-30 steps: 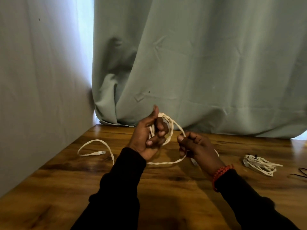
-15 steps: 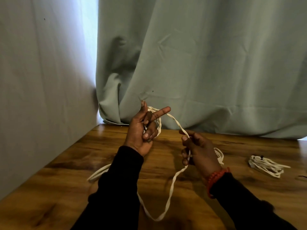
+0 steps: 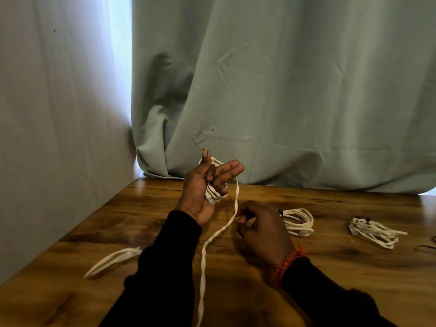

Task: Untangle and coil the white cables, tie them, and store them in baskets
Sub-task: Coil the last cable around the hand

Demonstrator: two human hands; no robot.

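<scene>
1. Your left hand (image 3: 200,192) is bare: no glove, no ring visible.
2. Your left sleeve (image 3: 162,267) is black, long, reaching the wrist, with soft folds.
3. Your right hand (image 3: 262,227) is bare as well.
4. Your right wrist carries a braided orange-red bracelet (image 3: 289,264).
5. Your right sleeve (image 3: 330,300) is the same black fabric.

My left hand (image 3: 200,190) is raised, palm toward me, fingers extended; below-right of it, my right hand (image 3: 262,226) pinches thumb to forefinger.
</scene>
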